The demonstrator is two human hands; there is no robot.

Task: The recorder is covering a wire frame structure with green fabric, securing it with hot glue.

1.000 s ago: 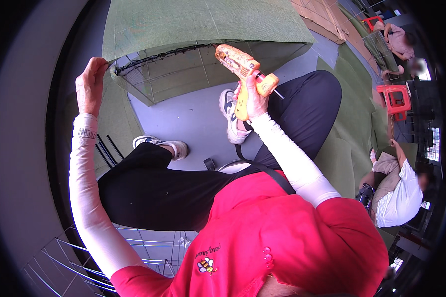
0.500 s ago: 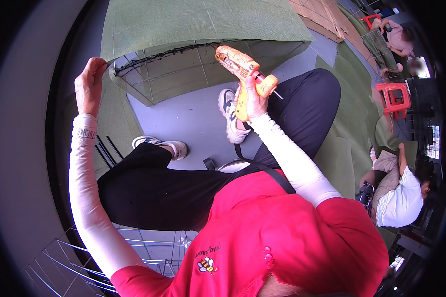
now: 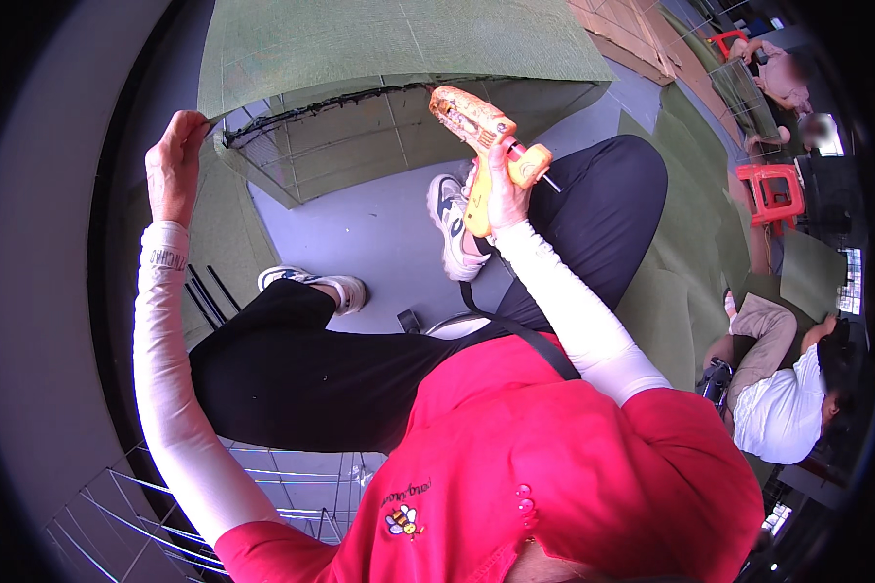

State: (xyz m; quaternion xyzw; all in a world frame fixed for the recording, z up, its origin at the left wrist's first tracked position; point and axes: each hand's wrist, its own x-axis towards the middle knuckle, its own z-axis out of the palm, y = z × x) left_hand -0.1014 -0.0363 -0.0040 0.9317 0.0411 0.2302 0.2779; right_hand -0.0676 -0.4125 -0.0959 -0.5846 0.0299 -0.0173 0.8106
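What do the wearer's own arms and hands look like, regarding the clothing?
Wrinkled, close-fitting white fabric arm sleeves run from the wrists up to short red fabric shirt sleeves. The left cuff carries dark printed lettering. The left hand and right hand are bare, with no gloves.

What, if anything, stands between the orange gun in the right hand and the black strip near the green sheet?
Nothing visible does. The gun has its tip close to the strip; whether they touch cannot be told. The left hand holds a corner of the sheet, away from the gun.
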